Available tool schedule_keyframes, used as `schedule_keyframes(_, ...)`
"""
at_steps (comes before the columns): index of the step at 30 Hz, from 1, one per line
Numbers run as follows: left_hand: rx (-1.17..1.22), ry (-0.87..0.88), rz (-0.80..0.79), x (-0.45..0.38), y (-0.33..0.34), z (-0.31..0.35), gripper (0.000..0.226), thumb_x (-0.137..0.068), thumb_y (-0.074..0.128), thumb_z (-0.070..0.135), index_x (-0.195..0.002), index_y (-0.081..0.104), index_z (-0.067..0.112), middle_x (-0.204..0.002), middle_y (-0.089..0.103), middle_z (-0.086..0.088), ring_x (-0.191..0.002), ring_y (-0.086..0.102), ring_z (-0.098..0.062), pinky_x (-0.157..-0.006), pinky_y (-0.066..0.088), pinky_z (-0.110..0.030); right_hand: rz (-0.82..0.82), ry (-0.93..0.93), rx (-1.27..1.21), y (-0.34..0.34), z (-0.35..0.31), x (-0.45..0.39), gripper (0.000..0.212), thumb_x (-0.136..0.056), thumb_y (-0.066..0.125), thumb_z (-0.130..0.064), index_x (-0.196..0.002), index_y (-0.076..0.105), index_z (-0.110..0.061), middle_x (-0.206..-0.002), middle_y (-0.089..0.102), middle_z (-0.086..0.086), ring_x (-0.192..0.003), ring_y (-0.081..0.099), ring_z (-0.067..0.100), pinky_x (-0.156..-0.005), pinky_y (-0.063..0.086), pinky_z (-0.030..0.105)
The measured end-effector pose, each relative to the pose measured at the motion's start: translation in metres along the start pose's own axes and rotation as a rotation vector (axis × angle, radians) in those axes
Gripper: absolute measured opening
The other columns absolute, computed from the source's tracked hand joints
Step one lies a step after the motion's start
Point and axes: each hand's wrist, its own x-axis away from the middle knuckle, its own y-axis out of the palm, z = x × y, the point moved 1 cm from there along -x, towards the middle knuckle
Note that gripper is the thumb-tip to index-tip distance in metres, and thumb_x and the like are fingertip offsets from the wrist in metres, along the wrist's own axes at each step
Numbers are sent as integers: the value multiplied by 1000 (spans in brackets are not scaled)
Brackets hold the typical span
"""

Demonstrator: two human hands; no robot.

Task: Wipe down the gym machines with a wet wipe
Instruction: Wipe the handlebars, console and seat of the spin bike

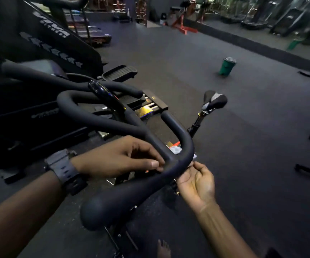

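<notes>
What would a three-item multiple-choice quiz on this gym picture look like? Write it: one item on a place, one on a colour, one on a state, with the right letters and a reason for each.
1. Where does the small bin stand?
A. on the open floor beyond the bike saddle
B. on the bike saddle
C. hanging from the handlebar

2. What colour is the bin's body?
A. red
B. green
C. white

3. What is the left hand doing?
A. hanging idle, clear of the bike
B. holding the saddle
C. touching the handlebar with fingers and thumb at the junction of the bars

Answers: 1 A, it stands alone on the dark floor past the saddle. 2 B, its side is green under a grey liner. 3 C, its fingertips lie on the black bar, while the right hand pinches the white wet wipe under the bar.
</notes>
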Motion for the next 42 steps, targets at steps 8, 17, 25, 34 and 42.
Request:
schedule_keyframes(8,33,57,-7,8,5,-12,25,-87,66,20,-107,74,6,-105,75,-9,-106,67,-24,-96,50,-45,-39,-66,216,-2,36,42,59,-52,86,3,-108,67,-2,-114,58,20,-111,52,24,-107,39,38)
schedule_keyframes(17,-108,132,-26,-22,13,-19,17,-90,66,8,-105,74,8,-103,76,-2,-103,68,-14,-95,52,-32,212,-188,211,20,61,38,52,-84,53,-6,-135,48,3,-116,63,16,-96,65,20,-87,54,29)
schedule_keyframes(25,-70,160,40,-22,18,-27,18,-90,64,9,-105,74,12,-101,76,3,-99,68,-9,-89,51,-22,273,-391,306,17,73,63,27,-92,44,13,-109,60,0,-89,68,10,-80,63,15,-72,58,23)
schedule_keyframes(34,86,100,163,-8,22,-34,18,-89,61,-1,-101,72,8,-94,76,2,-91,68,-5,-79,49,-15,59,-1215,1775,24,41,88,20,-89,66,-8,-107,74,-8,-90,62,1,-83,59,6,-77,46,15)
schedule_keyframes(42,237,27,369,-1,23,-36,20,-90,59,0,-106,65,11,-99,73,-9,-87,68,-12,-74,54,-17,-226,-1003,1967,63,38,94,17,-89,62,-16,-99,75,-11,-85,55,-4,-77,52,5,-71,46,21)
